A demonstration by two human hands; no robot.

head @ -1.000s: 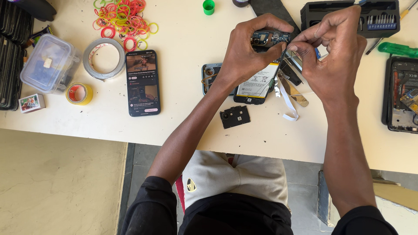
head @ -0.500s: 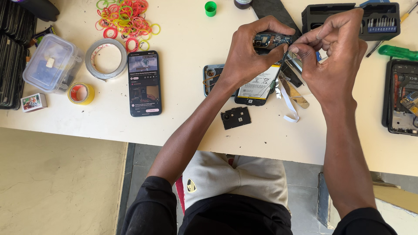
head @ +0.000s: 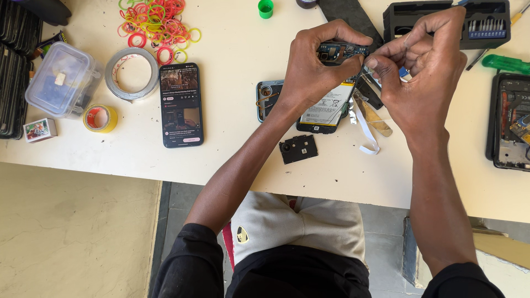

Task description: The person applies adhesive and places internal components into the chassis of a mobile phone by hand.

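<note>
My left hand (head: 317,63) grips a small blue circuit board (head: 338,51) above the table, fingers curled round it. My right hand (head: 428,66) is pinched on a thin tool or wire whose tip meets the board's right end; what exactly it pinches is too small to tell. Below the hands lies an opened phone (head: 323,107) with its battery showing. A white flex ribbon (head: 365,132) and a tan strip trail beside it. A small black camera cover (head: 298,149) rests nearer the table edge.
A lit smartphone (head: 181,105) lies left of the hands. Grey tape roll (head: 131,73), yellow tape roll (head: 100,118), clear plastic box (head: 62,79), and coloured rubber bands (head: 157,22) sit at left. A black bit case (head: 450,22), green screwdriver (head: 505,63) and another opened phone (head: 510,121) are right.
Both hands stay over the opened phone with the board held; they shift only slightly, and the right fingers have closed tighter at the board's end.
</note>
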